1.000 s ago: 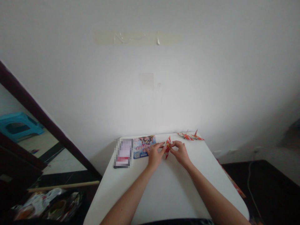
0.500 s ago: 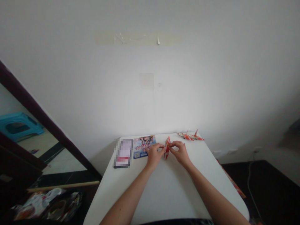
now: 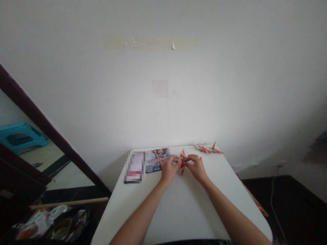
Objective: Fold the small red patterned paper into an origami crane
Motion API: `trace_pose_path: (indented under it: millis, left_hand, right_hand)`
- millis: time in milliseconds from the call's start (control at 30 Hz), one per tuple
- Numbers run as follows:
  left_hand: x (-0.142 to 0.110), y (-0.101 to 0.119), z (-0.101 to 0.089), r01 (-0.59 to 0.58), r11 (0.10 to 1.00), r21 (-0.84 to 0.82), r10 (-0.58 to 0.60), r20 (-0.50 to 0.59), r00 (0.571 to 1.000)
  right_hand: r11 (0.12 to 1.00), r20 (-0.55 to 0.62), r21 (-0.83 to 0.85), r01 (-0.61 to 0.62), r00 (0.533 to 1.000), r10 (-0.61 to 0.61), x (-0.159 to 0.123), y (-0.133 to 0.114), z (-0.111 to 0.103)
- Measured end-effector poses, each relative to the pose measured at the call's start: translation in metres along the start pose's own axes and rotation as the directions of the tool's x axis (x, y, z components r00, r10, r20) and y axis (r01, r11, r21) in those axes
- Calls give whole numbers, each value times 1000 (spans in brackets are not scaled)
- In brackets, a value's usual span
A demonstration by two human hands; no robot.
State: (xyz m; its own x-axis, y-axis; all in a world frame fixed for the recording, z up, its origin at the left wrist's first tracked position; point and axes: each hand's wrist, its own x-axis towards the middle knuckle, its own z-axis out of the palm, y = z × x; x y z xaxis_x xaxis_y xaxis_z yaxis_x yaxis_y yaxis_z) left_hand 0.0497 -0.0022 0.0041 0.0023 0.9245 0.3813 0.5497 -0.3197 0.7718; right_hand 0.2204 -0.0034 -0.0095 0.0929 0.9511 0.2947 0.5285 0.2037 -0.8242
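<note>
A red and white origami crane (image 3: 182, 167) is held between my two hands above the white table (image 3: 186, 211), its two pointed ends running away from me and toward me. My left hand (image 3: 169, 168) pinches its left side with thumb and fingers. On the opposite side, my right hand (image 3: 196, 166) grips it in a similar pinch. The fingertips hide part of the folded paper's middle. Two more origami cranes (image 3: 213, 149) in the same red and white paper lie close together at the table's far right corner.
Left of my hands lies a printed booklet (image 3: 153, 160), with a blurred-out phone (image 3: 135, 166) beside it. A white wall (image 3: 217, 85) rises behind the table. Down at the left are plastic bags (image 3: 43, 221), and a blue stool (image 3: 22, 136) shows farther off.
The crane between my hands has opened a little wider and its angle has straightened slightly. Both hands stay in nearly the same place.
</note>
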Motion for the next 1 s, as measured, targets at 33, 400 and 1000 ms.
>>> trace_pose_path:
  millis: [33, 400, 1000]
  left_hand:
    - [0, 0, 0, 7, 1000, 4, -7, 10, 1000]
    - [-4, -8, 1, -13, 953, 302, -20, 106, 994]
    - [8, -22, -1, -125, 926, 357, 70, 163, 984]
  right_hand:
    - [1000, 6, -5, -1, 1000, 1, 0, 0, 0]
    - [944, 79, -323, 64, 996, -41, -3, -2, 6]
    - [925, 212, -356, 131, 976, -56, 1, 3, -7]
